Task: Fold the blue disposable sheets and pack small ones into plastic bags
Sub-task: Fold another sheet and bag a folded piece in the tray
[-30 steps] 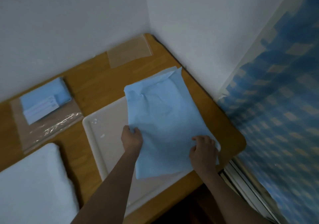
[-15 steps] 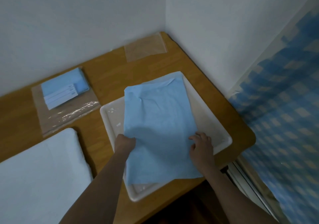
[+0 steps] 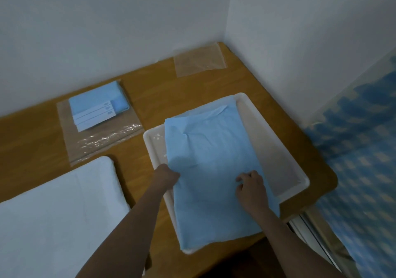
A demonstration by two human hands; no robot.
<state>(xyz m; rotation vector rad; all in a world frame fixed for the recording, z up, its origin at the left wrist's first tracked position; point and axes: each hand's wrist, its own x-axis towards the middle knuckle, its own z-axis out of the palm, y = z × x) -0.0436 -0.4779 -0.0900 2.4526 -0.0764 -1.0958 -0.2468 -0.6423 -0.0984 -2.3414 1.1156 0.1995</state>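
A large blue disposable sheet (image 3: pixel 210 170), folded lengthwise, lies across a white tray (image 3: pixel 278 145) on the wooden table. My left hand (image 3: pixel 166 176) grips the sheet's left edge, its fingers hidden under the fabric. My right hand (image 3: pixel 250 186) rests on top of the sheet near its right edge, fingers curled and pressing down. At the back left, a stack of small folded blue sheets (image 3: pixel 99 106) sits on a clear plastic bag (image 3: pixel 100 136). Another empty plastic bag (image 3: pixel 199 60) lies flat by the far wall.
A thick white pad or stack (image 3: pixel 57 213) covers the table's near left. White walls close the back and right of the table (image 3: pixel 32 140). A blue-and-cream patterned surface (image 3: pixel 360 170) lies beyond the table's right edge.
The sheet has been drawn down and flattened onto the tray, its far end lower than before. Both hands stay at its near edges; the view shifted left.
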